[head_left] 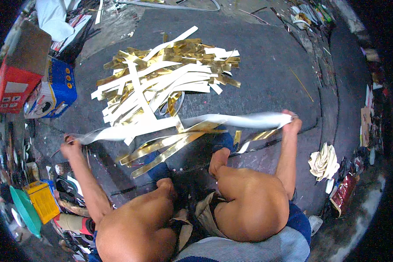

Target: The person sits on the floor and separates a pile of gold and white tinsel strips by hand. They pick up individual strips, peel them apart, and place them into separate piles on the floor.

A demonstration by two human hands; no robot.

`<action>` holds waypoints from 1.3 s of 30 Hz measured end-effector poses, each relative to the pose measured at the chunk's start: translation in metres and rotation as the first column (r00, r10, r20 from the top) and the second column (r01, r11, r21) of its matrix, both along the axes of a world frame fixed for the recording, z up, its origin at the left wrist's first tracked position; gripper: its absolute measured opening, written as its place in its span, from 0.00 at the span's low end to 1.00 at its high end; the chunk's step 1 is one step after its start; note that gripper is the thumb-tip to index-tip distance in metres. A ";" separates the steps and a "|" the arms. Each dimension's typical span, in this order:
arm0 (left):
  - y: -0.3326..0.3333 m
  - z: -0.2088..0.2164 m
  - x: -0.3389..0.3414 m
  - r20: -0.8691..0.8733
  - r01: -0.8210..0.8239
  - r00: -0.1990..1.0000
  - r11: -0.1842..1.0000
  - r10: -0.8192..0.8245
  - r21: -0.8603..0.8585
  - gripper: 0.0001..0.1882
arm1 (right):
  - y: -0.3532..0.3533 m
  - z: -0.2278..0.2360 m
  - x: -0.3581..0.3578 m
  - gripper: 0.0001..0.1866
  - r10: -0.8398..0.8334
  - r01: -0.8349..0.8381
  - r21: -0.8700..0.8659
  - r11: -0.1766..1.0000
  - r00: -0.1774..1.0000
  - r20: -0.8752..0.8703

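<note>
Both my arms are spread wide, with a long white strip stretched between my hands and blurred by motion. My left hand is closed round its left end, and my right hand grips the other end, a little higher in the view. Several gold strips lie under the stretched strip, over and between my feet. A short white-and-gold strip slants just below my right hand. Beyond, a loose pile of white and gold strips is heaped on the dark floor.
At the left stand a red box and a blue box. Nearer are a yellow box and a green lid-like object. A crumpled cream cloth lies on the right, with a shiny red packet beside it.
</note>
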State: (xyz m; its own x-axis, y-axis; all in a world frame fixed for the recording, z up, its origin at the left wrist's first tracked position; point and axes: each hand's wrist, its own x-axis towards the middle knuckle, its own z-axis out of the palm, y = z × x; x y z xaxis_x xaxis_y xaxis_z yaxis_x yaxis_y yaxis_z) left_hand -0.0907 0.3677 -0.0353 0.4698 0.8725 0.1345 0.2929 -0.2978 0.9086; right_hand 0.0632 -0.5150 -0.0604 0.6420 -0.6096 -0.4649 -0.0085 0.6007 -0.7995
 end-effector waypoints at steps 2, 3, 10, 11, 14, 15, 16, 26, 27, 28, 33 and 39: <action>0.015 0.035 0.018 0.383 -0.312 0.624 0.667 0.681 -0.676 0.29 | -0.033 0.014 0.002 0.11 -0.322 0.280 -0.379 0.882 0.945 -0.052; -0.026 0.060 0.041 0.058 -0.522 0.809 0.761 0.585 -0.385 0.28 | -0.025 0.022 -0.007 0.10 -0.215 0.109 -0.835 0.539 0.977 -0.011; -0.160 0.013 0.081 0.210 0.250 0.934 0.949 -0.288 0.192 0.09 | 0.231 0.030 -0.025 0.19 0.596 -0.581 -0.625 -0.522 0.275 -0.754; -0.233 0.029 0.092 0.101 0.241 0.943 0.861 -0.317 0.447 0.09 | 0.224 0.011 -0.033 0.18 0.608 -0.590 -0.686 -0.426 0.374 -0.700; -0.290 0.003 0.069 -0.148 0.594 0.782 0.796 -0.605 -0.115 0.10 | 0.244 -0.009 -0.028 0.18 0.603 -0.554 -0.780 -0.292 0.526 -0.600; -0.320 0.021 0.064 -0.156 0.638 0.713 0.725 -0.684 -0.262 0.15 | 0.245 -0.005 -0.029 0.20 0.619 -0.529 -0.794 -0.299 0.526 -0.584; -0.331 0.012 0.055 -0.240 0.661 0.710 0.744 -0.662 -0.095 0.16 | 0.253 -0.005 -0.025 0.21 0.613 -0.544 -0.762 -0.352 0.480 -0.627; -0.374 0.024 0.038 -0.319 0.937 0.293 0.337 -0.901 -0.092 0.22 | 0.229 -0.029 -0.004 0.11 0.672 -0.512 -0.760 -0.401 0.399 -0.624; -0.370 0.024 0.036 -0.329 0.940 0.247 0.307 -0.912 -0.146 0.22 | 0.233 -0.025 -0.002 0.09 0.747 -0.464 -0.847 -0.260 0.459 -0.481; -0.372 0.034 0.039 -0.326 0.940 0.189 0.267 -0.926 -0.214 0.23 | 0.236 -0.014 -0.004 0.09 0.759 -0.515 -0.826 -0.228 0.438 -0.482; -0.386 0.071 0.052 -0.071 0.930 0.246 0.256 -0.967 -0.263 0.21 | 0.273 0.065 -0.032 0.11 0.891 -0.814 -0.579 0.044 0.294 -0.346; -0.404 0.079 0.061 0.276 0.891 0.353 0.231 -0.894 -0.391 0.17 | 0.313 0.107 -0.061 0.16 0.937 -0.847 -0.505 0.165 0.295 -0.189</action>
